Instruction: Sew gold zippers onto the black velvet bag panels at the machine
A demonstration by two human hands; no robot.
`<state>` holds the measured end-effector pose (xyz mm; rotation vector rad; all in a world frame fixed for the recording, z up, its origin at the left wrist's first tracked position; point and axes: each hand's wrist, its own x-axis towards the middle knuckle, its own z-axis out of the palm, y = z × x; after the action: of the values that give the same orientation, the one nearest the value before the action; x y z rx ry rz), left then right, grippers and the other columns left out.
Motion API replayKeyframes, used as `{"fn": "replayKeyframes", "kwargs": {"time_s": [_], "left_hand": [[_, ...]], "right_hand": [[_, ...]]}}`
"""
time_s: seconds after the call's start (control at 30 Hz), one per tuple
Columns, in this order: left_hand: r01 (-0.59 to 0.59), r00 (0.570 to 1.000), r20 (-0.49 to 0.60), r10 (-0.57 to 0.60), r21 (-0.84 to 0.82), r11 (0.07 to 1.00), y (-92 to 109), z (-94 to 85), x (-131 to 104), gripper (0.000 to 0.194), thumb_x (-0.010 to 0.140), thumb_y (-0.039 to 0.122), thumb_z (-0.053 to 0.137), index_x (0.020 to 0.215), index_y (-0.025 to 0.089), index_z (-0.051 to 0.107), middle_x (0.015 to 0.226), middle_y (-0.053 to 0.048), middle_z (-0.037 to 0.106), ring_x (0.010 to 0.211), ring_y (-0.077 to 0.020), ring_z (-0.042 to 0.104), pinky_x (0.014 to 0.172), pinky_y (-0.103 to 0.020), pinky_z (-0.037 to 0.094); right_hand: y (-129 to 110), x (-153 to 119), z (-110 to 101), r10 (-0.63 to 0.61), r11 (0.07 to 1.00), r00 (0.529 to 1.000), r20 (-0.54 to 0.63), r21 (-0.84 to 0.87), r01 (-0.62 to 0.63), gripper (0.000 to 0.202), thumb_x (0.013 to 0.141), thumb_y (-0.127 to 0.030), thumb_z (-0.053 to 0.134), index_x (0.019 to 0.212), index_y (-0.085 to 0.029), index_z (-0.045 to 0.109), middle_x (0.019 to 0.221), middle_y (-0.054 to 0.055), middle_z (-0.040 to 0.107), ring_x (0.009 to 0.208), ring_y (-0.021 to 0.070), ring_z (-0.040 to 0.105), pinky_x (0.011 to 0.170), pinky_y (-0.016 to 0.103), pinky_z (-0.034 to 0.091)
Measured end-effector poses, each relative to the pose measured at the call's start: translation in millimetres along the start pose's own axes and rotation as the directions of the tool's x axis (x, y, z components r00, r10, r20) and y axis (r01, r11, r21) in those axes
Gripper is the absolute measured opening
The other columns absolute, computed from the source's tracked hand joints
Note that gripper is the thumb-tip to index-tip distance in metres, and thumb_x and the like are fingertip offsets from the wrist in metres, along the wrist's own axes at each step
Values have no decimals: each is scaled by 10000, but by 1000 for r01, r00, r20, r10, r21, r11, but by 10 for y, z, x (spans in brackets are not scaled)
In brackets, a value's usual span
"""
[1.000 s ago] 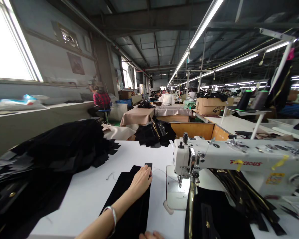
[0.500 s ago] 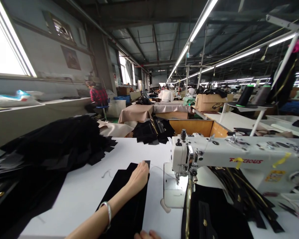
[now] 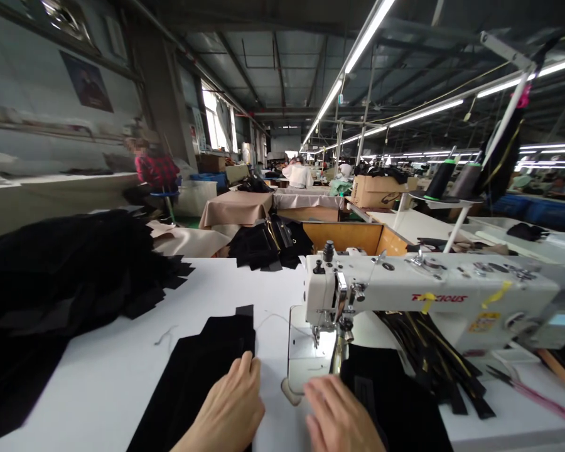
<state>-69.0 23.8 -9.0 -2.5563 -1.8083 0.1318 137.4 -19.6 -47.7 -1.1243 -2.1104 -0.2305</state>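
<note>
resting palm-down on black fabric (image 3: 183, 370): left hand (image 3: 230, 402), loosely curled

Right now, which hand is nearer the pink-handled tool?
Right. The right hand is left of the tool, with black fabric between; the left hand is farther left, at another black piece.

Place: sewing workshop, lg. hall
Mach.: wht. indust. sewing mach. (image 3: 371, 298), red lettering
Thread: 2 cones (image 3: 439, 180), blk. & gry., on stand
Stock: blk. fabric pcs. (image 3: 183, 376) on wht. worktable (image 3: 108, 376); tall blk. pile (image 3: 75, 270) adj.
Staff: seated pers. (image 3: 157, 169), plaid top, in bkgd.
Ltg.: strip lts. (image 3: 368, 37) in rows
</note>
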Motion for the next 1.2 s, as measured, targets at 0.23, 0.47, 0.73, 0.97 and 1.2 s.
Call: {"fn": "replayKeyframes", "kwargs": {"time_s": [0.23, 0.47, 0.73, 0.97, 1.2], "left_hand": [[-22, 998, 63, 20, 37, 999, -16, -204, 145, 506, 742, -116, 331, 1094, 64, 647, 1069, -172, 642, 967, -259, 670, 821, -336, 538], [-12, 955, -287, -71, -277, 961, -237, 367, 294, 452, 814, 105, 448, 1209, 165, 659, 1145, -115, 696, 1100, -280, 664, 893, -349, 571], [-335, 904, -415, 105, -532, 777, 211, 499, 127, 529, 775, 59, 462, 1257, 197, 628, 1069, -89, 690, 880, -202, 717, 748, -241, 593], [-457, 878, -397, 267, -528, 716, 597, 169, 232, 277, 881, 69, 436, 1016, 171, 655, 901, -62, 646, 735, -155, 683, 688, -214, 591], [-599, 657, -615, 436, -74, 797, 401, 289, 284, 452, 899, 87, 449, 1334, 194, 508, 1336, -70, 610, 1269, -217, 554, 1087, -366, 445]], "right_hand": [[499, 21, -370, 102, 995, 935, 339, -47, -91, 417, 880, -109, 496, 1293, -139, 545, 1279, 153, 583, 1153, 293, 597, 957, 458, 564], [673, 267, -263, 116, 986, 872, 477, 55, -161, 464, 904, -140, 533, 1366, -101, 517, 1404, 142, 532, 1281, 279, 518, 1117, 456, 432], [637, 263, -325, 100, 980, 869, 485, 103, -171, 437, 873, -128, 566, 1305, -190, 566, 1364, 104, 530, 1241, 270, 533, 1065, 426, 481], [670, 232, -355, 56, 973, 877, 477, 172, -156, 460, 840, -103, 574, 1293, -181, 563, 1352, 91, 542, 1250, 240, 522, 1099, 366, 449], [687, 205, -391, 69, 965, 860, 505, 186, -186, 515, 836, -108, 596, 1346, -161, 550, 1433, 80, 520, 1307, 229, 500, 1139, 352, 406]]}}
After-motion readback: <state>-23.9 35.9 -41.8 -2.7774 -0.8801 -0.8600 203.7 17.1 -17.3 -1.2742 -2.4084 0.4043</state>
